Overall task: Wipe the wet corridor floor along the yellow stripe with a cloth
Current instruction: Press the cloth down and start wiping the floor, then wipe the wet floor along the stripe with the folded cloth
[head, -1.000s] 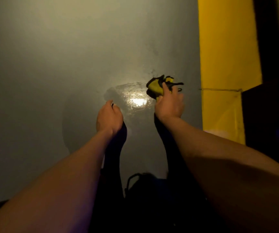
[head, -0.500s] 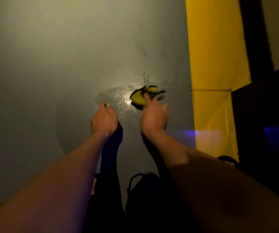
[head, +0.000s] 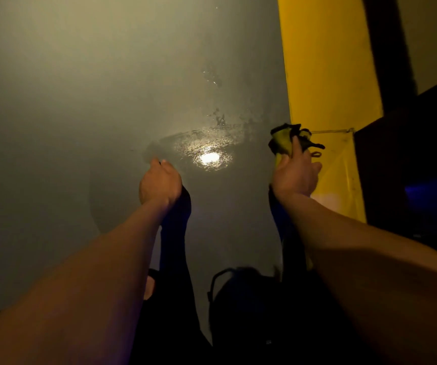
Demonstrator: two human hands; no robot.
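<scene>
The cloth (head: 287, 139) is yellow and black, and it sits right at the edge of the yellow stripe (head: 325, 75). A moment ago it was over on the shiny wet patch (head: 207, 151), away from the stripe, so one wipe has just gone across. The patch still shines, so I think more wiping is needed. The right hand (head: 295, 175) has its fingers curled around the cloth. The left hand (head: 160, 184) is further from the stripe, resting on the floor (head: 80, 101) beside the wet patch; its grip I cannot tell

dark wall (head: 409, 159), black bag (head: 251, 312) btm centre
</scene>
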